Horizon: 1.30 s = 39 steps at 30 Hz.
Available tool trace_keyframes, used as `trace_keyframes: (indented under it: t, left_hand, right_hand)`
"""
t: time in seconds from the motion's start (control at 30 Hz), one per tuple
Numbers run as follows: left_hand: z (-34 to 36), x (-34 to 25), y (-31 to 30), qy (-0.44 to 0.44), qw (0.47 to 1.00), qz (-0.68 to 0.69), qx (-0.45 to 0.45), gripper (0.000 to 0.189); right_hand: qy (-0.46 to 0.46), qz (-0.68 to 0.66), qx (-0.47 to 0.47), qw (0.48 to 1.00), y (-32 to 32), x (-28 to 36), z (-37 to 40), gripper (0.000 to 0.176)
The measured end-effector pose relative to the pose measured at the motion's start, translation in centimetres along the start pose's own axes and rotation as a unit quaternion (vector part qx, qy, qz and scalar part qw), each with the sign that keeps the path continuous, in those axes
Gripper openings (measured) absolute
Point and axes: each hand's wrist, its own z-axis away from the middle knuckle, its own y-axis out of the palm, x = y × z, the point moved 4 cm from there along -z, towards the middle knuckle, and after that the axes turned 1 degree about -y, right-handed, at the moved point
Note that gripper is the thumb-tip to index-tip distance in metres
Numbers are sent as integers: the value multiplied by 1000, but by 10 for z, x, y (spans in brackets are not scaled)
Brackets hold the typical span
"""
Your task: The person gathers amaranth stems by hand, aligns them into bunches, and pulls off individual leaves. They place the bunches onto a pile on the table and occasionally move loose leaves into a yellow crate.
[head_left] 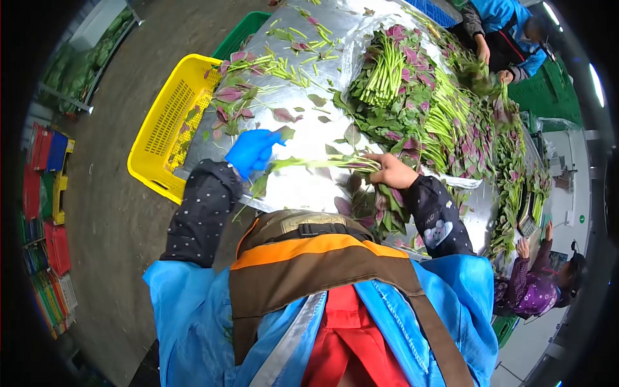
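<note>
My right hand (394, 171), bare, is closed around a small bunch of amaranth (322, 161). Its green stems point left and its purple-green leaves hang below the fist. My left hand (251, 153) wears a blue glove and is left of the stem ends, with its fingers pinched on a single leaf (285, 133). Loose leaves and cut stem pieces (284, 68) lie scattered on the metal table (303, 132). Just beyond my right hand, a large heap of amaranth (445, 122) carries a neat bundle (385, 71) with its stems aligned.
A yellow crate (164, 122) stands against the table's left edge, with a green crate (242, 35) behind it. One co-worker (506, 39) handles greens at the far right; another person (535, 284) is at the right side. Coloured crates (48, 174) are stacked far left.
</note>
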Motion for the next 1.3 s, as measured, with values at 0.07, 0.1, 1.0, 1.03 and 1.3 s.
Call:
trace_keyframes:
  t: [0.07, 0.1, 1.0, 1.03, 1.3]
  left_hand:
    - [-19, 31, -59, 46, 808, -565, -161, 36]
    - [-10, 39, -76, 22, 777, -599, -190, 40]
    - [-82, 57, -67, 157, 824, 532, 113, 24]
    - [-46, 26, -50, 143, 829, 518, -156, 20]
    - [25, 7, 107, -10, 997, 28, 68, 26]
  right_hand:
    - [135, -82, -10, 987, 3, -61, 3, 46]
    - [204, -122, -14, 971, 4, -79, 8, 42]
    - [130, -682, 279, 664, 57, 31, 63, 19]
    - [128, -681, 274, 667, 56, 34, 64, 19]
    - [117, -696, 250, 663, 55, 37, 60, 20]
